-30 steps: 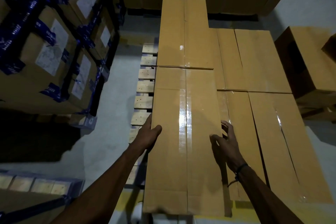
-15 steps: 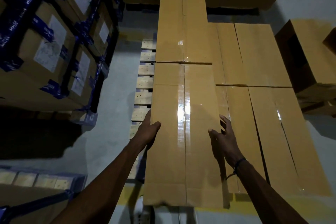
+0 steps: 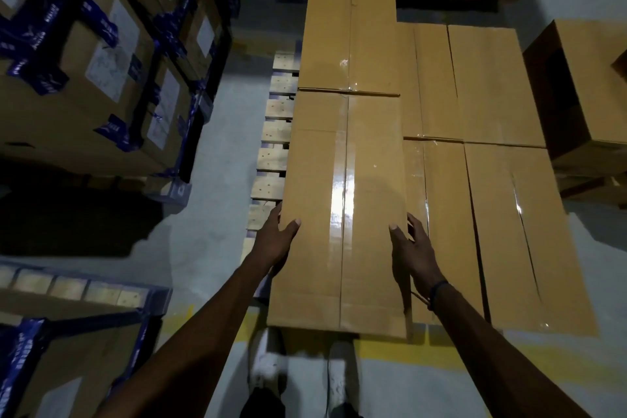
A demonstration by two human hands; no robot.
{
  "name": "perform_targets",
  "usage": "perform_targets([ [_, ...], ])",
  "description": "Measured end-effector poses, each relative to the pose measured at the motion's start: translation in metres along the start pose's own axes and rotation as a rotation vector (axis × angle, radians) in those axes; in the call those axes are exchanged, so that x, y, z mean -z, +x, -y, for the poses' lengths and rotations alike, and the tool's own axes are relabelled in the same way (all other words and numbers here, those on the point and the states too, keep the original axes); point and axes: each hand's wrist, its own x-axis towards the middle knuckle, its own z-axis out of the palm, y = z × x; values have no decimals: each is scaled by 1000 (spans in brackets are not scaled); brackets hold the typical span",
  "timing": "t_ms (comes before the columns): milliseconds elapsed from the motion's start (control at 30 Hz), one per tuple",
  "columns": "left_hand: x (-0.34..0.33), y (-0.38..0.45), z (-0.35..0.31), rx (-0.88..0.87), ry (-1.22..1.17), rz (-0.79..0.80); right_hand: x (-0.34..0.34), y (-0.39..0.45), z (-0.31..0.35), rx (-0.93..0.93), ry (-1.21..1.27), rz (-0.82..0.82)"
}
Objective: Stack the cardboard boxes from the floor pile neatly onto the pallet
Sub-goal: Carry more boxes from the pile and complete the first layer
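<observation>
A long taped cardboard box lies on the upper layer of the stack, its far end butted against another long box. My left hand clasps its left edge, thumb on top and fingers down the side. My right hand clasps the right edge the same way, thumb on the lid. Lower boxes of the first layer lie to the right. The wooden pallet shows as bare slats along the left side.
Tall stacks of boxes with blue tape stand at the left. Another blue-edged pallet load sits at the lower left. A loose brown box stands at the right. My shoes are by a yellow floor line.
Both hands have slid a little nearer to me along the box's edges. The view has tipped down, so the box's near end and my shoes now show.
</observation>
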Motion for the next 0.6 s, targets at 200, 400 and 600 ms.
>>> perform_targets([
  [200,-2,-32,24,14,30,-12,7,-25,-14,5,5,43],
  [400,-5,-55,44,-10,26,-4,8,-52,-31,-6,4,33],
  [600,-3,-67,77,8,-1,13,9,-76,-60,-21,3,26],
])
